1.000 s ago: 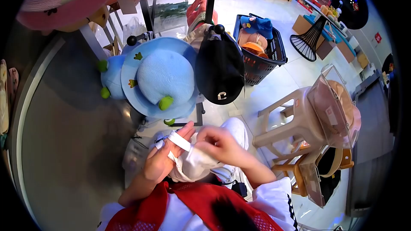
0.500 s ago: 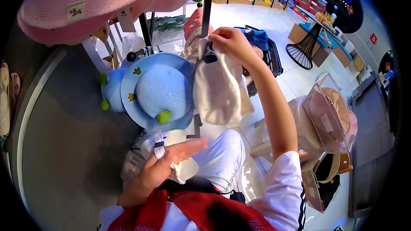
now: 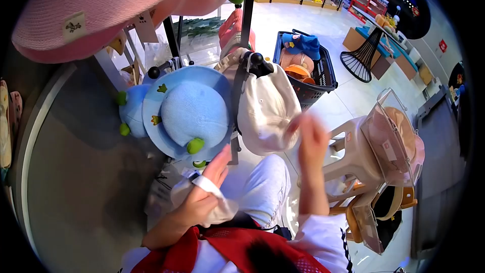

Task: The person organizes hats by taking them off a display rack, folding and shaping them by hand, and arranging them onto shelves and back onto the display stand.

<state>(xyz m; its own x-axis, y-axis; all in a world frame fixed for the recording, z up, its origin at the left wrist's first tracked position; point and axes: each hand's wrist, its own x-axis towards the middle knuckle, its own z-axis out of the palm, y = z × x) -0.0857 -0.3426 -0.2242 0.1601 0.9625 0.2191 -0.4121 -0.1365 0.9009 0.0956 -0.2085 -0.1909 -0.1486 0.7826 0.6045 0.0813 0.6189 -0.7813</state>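
Open floor (image 3: pixel 336 105) separates the stool (image 3: pixel 357 149) and basket (image 3: pixel 329 65). The blue hat (image 3: pixel 194 114) hangs on the rack (image 3: pixel 246 17), beside the cream cap (image 3: pixel 268 114). Near its right edge, the right hand (image 3: pixel 312 139) is too blurred to read. The left hand (image 3: pixel 202 199), fingers straight, wears the white cap (image 3: pixel 222 214)'s strap.

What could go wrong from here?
Judging by this view:
1. The left hand holds a white item with its strap across the fingers; it could snag or slip on release.
2. The blurred right hand is close to the cream cap and might knock it off its ball-tipped hook.
3. The blue hat hangs close beside that cap, so handling one could disturb the other.
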